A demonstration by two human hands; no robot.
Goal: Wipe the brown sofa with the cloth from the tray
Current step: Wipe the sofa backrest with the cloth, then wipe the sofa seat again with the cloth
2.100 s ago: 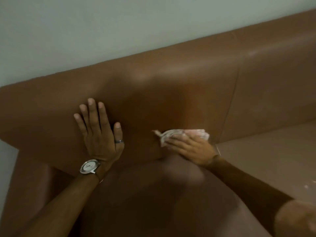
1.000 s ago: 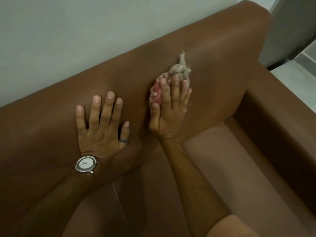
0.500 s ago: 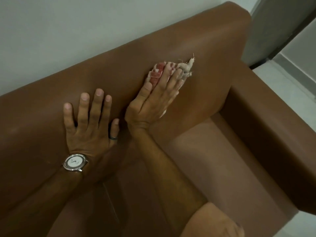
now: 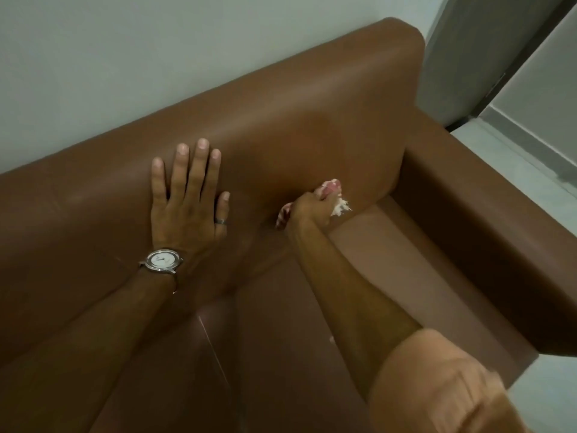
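While the left hand (image 4: 187,201) lies flat and spread on the backrest of the brown sofa (image 4: 312,114), grasping nothing, much as it did a moment ago, the right hand (image 4: 312,207) has dropped from high on the backrest to its lower edge, just above the seat cushion. Its grip is clenched around the cloth (image 4: 332,185), which it presses against the leather; pink and white folds show above the knuckles and at the wrist side, and a frayed white end sticks out to the right. Half a second ago the fingers lay stretched over the cloth, pointing up the backrest; now they curl around it. A silver watch (image 4: 162,260) sits on the left wrist and a ring (image 4: 220,220) on the thumb. The armrest (image 4: 487,214) stands to the right, with pale floor (image 4: 530,182) beyond.
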